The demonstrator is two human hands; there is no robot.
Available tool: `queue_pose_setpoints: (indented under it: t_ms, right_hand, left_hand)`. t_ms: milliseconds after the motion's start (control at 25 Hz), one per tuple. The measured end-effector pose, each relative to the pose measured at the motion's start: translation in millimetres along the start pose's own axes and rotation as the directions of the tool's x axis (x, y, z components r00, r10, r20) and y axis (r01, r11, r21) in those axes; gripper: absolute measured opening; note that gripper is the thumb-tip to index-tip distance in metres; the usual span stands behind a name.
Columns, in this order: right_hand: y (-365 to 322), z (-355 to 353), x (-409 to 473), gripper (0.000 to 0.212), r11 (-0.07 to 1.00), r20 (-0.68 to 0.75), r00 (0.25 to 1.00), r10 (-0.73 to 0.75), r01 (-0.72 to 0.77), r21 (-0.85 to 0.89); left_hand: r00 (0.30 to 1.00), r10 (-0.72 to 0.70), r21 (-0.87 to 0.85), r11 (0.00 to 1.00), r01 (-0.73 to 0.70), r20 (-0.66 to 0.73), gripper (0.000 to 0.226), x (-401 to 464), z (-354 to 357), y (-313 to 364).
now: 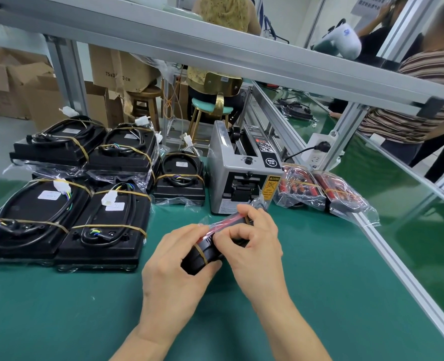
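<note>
left hand (171,261) grips black near end of bagged red-and-black unit (193,264), between both hands over green mat (319,282). right hand (257,243) pinches bag film on top. long axis runs up-right toward tape dispenser (241,175) just beyond; right hand nearer it.

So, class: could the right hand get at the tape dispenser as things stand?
Probably yes: the tape dispenser stands behind the right hand, nothing between them. But both it and the left hand grip the bagged part, so it must let go first.
</note>
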State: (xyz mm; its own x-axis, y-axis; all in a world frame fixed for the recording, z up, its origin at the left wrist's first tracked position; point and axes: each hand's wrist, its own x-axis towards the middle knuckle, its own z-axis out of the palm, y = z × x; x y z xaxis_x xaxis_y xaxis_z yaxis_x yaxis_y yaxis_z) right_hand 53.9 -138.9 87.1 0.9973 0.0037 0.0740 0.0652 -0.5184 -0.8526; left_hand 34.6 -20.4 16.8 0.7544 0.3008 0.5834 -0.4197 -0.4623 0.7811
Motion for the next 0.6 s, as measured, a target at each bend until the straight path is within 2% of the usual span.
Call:
queue_pose_setpoints:
  t_ms: [160,280,400,480,600]
  right_hand:
    - [-2,3,0,0.023,0.999,-0.036,0.999,-0.013,0.012,-0.032]
    - [-3,5,0,0.03,0.996,-0.058,0.998,-0.034,0.029,-0.083]
    - [-1,8,0,0.026,0.994,-0.07,0.996,-0.049,0.043,-0.096]
    - [2,7,2,0.019,0.997,-0.099,0.993,-0.067,0.062,-0.056]
    - [10,5,4,0.015,0.991,-0.166,0.984,-0.068,0.086,0.105]
  left_hand:
    - [1.0,-0.007,-0.004,1.0,0.007,-0.002,0.073,1,0,2]
    - [1.0,0.0,-0.006,1.0,0.0,-0.01,0.066,2,-1,5]
    - [1.0,-0.004,-0.013,1.0,0.004,-0.01,0.072,2,-1,4]
    - [1.0,-0.014,-0.004,1.0,0.014,-0.004,0.073,1,-1,5]
    - [1.0,-0.017,0.02,1.0,0.017,0.007,0.074,0,-2,5]
